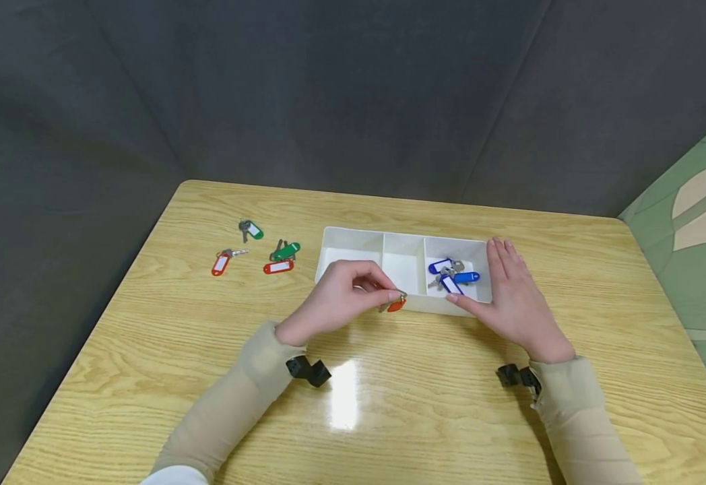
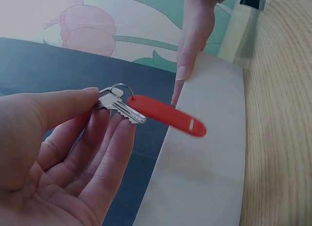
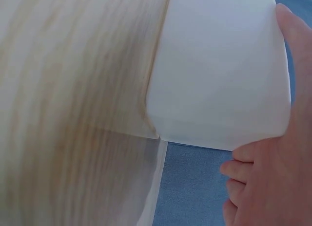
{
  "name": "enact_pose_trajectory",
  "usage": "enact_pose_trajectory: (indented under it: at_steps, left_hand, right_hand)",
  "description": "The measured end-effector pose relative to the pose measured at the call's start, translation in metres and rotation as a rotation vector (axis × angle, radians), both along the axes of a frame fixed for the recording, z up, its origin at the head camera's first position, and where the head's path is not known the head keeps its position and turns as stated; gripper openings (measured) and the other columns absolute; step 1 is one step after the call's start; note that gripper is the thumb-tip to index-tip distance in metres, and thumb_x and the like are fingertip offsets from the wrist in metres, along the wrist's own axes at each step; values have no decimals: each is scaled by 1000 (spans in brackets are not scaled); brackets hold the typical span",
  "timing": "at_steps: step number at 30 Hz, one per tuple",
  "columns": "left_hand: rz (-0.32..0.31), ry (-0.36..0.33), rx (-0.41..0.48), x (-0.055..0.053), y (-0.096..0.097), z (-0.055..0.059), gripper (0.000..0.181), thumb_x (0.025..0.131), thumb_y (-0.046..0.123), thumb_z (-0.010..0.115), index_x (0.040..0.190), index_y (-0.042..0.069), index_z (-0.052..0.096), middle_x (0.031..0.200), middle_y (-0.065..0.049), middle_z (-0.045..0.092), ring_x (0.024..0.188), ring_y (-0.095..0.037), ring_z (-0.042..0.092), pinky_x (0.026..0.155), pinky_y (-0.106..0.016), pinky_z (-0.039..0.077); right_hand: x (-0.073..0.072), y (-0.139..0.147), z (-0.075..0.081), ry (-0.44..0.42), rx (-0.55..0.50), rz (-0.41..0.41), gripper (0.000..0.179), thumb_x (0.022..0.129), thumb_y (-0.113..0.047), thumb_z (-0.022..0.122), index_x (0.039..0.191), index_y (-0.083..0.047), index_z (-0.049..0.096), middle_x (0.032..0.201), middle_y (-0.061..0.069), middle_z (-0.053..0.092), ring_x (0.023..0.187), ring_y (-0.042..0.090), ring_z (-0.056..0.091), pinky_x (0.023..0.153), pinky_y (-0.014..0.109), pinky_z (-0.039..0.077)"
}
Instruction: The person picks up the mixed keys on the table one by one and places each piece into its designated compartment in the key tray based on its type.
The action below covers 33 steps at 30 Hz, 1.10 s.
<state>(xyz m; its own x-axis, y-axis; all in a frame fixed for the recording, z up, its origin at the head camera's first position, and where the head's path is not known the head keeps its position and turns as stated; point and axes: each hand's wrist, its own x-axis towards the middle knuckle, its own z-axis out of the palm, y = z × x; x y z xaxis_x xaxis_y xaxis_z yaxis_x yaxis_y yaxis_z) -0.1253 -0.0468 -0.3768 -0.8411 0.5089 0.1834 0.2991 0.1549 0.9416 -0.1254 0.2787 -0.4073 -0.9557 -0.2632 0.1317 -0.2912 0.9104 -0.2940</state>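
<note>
My left hand (image 1: 349, 296) pinches a key (image 2: 117, 105) between thumb and fingertips. From its ring hangs a red key tag (image 2: 165, 116), in front of the white tray's near wall in the head view. The long white tray (image 1: 444, 306) is split into three compartments. Several keys with blue tags (image 1: 467, 277) lie in the right-hand one; the middle one shows a bare floor, and my left hand partly covers the left one. My right hand (image 1: 517, 303) rests against the tray's right end, fingers straight along that wall and thumb at the front rim.
Left of the tray lie keys with a red tag (image 1: 220, 264) and a green tag (image 1: 254, 230). Closer to it, another green tag (image 1: 285, 251) and red tag (image 1: 278, 267) sit together with keys. A dark partition (image 1: 329, 101) stands behind the wooden table (image 1: 438, 404).
</note>
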Motion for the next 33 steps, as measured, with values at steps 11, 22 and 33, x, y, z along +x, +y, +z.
enact_pose_trajectory:
  at_steps: [11,22,33]
  left_hand:
    - [4,0,-8,1,0,1,5,91,19,80,93,16,78,84,5,73,73,-21,68,68,-31,54]
    - [16,-4,-14,1,-1,2,4,91,17,80,93,16,78,85,6,73,73,-16,67,68,-30,54]
    - [34,3,13,-2,-1,6,5,90,19,81,92,15,78,83,5,73,71,-23,67,64,-31,53]
  right_hand:
    - [0,-1,1,25,47,17,117,88,-68,65,159,6,10,166,26,9,153,38,1,122,52,3]
    - [1,-1,4,41,61,23,117,88,-68,65,160,6,11,166,24,8,154,35,-1,122,51,3]
    - [3,-2,4,30,44,22,114,90,-66,64,159,7,12,166,26,8,153,37,0,122,50,3]
